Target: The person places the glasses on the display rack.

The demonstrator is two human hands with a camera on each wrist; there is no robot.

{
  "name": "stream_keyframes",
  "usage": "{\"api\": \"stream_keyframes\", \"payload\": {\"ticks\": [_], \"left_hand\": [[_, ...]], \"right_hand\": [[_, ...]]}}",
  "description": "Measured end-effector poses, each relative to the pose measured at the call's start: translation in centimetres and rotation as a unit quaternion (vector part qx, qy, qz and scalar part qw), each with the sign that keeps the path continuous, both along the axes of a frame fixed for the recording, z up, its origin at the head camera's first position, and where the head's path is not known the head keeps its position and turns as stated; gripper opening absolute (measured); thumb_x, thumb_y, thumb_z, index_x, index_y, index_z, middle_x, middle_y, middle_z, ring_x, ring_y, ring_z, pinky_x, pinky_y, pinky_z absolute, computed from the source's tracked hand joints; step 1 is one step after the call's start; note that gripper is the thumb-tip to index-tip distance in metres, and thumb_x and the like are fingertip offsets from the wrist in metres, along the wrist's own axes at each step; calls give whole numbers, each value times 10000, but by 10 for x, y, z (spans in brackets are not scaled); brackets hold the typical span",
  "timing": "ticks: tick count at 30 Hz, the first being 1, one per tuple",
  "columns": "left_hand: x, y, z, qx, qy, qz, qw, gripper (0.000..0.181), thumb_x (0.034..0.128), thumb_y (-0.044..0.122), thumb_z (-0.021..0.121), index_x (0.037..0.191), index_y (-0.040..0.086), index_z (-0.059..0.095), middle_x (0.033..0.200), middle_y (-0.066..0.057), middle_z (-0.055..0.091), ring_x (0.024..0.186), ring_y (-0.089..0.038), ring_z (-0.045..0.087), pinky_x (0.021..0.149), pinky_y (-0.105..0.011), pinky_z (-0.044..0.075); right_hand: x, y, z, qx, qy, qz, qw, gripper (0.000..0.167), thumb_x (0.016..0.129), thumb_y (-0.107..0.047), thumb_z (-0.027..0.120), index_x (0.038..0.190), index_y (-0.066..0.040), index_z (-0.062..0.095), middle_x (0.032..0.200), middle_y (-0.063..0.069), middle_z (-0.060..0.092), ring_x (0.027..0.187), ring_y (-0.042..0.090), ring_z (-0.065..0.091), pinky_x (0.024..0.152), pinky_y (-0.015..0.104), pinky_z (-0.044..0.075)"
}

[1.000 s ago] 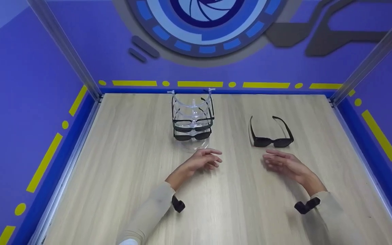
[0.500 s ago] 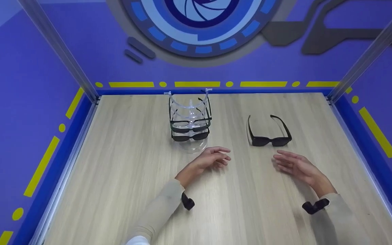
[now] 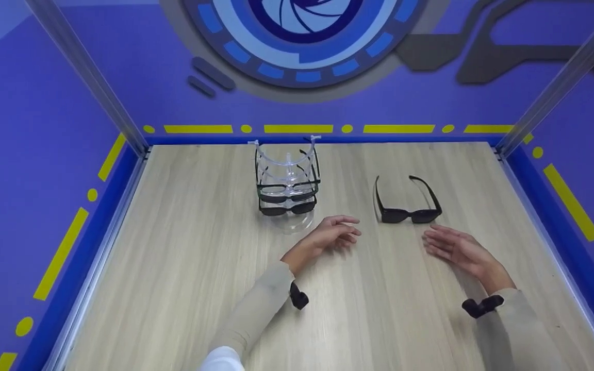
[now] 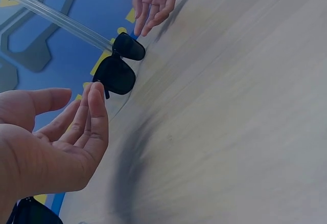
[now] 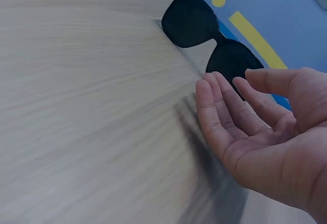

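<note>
A pair of black sunglasses (image 3: pixel 409 215) rests on the table with its temples spread toward the back wall. Just in front of its right lens hovers my right hand (image 3: pixel 464 252), holding nothing, fingers loosely bent. My left hand (image 3: pixel 328 236) is off the table between the sunglasses and a clear display stand (image 3: pixel 289 165), its fingers relaxed and empty. On the stand hang several glasses, among them a clear-lensed pair (image 3: pixel 276 188) above dark sunglasses (image 3: pixel 287 208). In the right wrist view, my fingertips overlap the lower lens of the loose sunglasses (image 5: pixel 191 17); no contact is plain.
The light wood table (image 3: pixel 183 288) is enclosed by blue-purple panels with yellow dashes (image 3: pixel 298 129) at the back and both sides. Metal corner posts (image 3: pixel 88 77) rise at the back left and back right. Black wrist cameras (image 3: pixel 298 297) sit on both sleeves.
Both hands have shifted to the right, the left hand also slightly toward the back. The view moved a little at first. The sunglasses and the stand keep their places on the table.
</note>
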State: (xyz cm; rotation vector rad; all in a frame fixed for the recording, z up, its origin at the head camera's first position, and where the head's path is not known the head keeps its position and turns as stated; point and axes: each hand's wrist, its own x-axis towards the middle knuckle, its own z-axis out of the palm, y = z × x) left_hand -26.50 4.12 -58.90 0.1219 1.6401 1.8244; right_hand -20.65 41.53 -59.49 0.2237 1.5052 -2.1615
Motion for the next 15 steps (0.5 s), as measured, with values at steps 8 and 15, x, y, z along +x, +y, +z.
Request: {"api": "stream_keyframes", "payload": {"ticks": [8,15], "left_hand": [[-13,22,-1,34,-105,160,9998,438,991,75,606,1419,-6,556,1185,-179,747,741,-53,685,742,-239,611],[-23,39,-2,119,-140,368,9992,464,983,62,618,1437,13,537,1292,-253,679,723,-74,673,752,-285,607]], "right_hand": [[-6,18,3,-157,-122,-209,9996,351,1100,-118,446,1439,-113,535,1276,36,725,1204,161,684,1059,300,540],[-13,26,7,-167,-13,-260,9995,290,1102,-113,433,1357,-149,568,1255,23,736,1189,155,692,1040,292,550]]}}
